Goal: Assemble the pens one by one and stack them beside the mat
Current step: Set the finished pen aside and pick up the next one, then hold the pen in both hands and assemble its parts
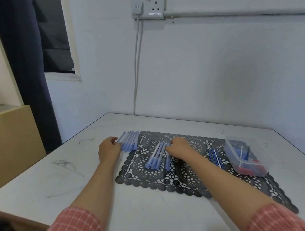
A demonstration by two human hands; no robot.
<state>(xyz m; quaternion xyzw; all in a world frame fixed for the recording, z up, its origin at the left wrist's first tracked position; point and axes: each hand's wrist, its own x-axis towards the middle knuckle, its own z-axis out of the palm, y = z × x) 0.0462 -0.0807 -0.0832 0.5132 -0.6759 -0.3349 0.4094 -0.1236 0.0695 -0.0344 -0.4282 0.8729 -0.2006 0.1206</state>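
A dark lace mat [189, 178] lies on the white table [142, 213]. Just off its left edge sits a row of several assembled blue pens [130, 140]. My left hand [109, 149] rests against the near left side of that row, fingers curled on the outermost pen. On the mat's middle lies a loose bunch of pale blue pen barrels [157, 156]. My right hand [179, 147] is over the far end of this bunch, its fingers pinching one barrel's tip. Several thin blue refills [215, 157] lie further right on the mat.
A clear plastic box [243, 157] holding blue and red parts stands on the mat's right end. The table's left edge runs close to my left forearm. A wall with a socket and cable [137, 61] rises behind the table.
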